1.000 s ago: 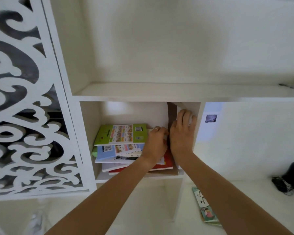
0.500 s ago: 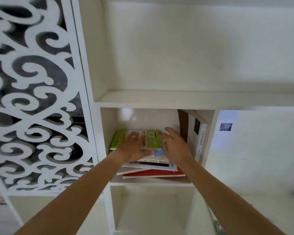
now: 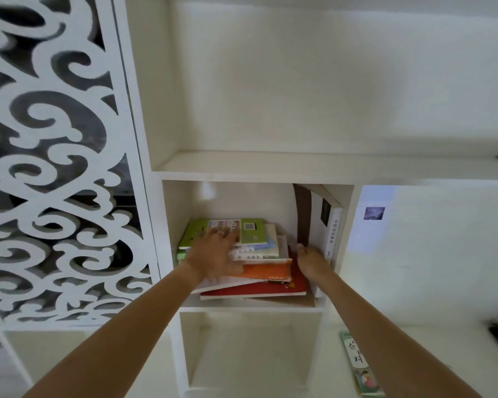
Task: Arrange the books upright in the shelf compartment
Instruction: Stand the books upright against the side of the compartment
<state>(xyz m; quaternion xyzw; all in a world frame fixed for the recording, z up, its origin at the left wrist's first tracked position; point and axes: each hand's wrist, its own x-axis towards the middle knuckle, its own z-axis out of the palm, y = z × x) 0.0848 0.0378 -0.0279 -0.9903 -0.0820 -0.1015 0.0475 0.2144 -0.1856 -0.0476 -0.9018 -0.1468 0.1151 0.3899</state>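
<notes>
Books fill the middle shelf compartment point(image 3: 170, 214), most of them lying flat in a loose stack point(image 3: 259, 271). A green book point(image 3: 252, 231) sits on top, with pale covers, an orange book point(image 3: 266, 272) and a red book point(image 3: 270, 288) fanning out beneath it toward 5 o'clock. At 3 o'clock from the stack, against the compartment's right wall, a brown book point(image 3: 302, 216) and a white book point(image 3: 331, 234) with printed characters on its spine already stand upright, tilted slightly.

The left hand point(image 3: 213, 254) lies flat on the stack with straight, spread fingers reaching onto the green cover; a ring shows on one finger. It clasps nothing. The right hand point(image 3: 311, 261) is at the foot of the upright books, at 3 o'clock from the stack; its fingers seem to curl in at their lower edge, but motion blur and the angle keep me from telling whether it grasps them.

Left of the compartment, at 9 o'clock, stands a white carved scroll panel point(image 3: 55, 168). Below is another open cubby point(image 3: 250, 354). On the surface at 5 o'clock lies a thin illustrated booklet point(image 3: 360, 366), well apart from the stack.
</notes>
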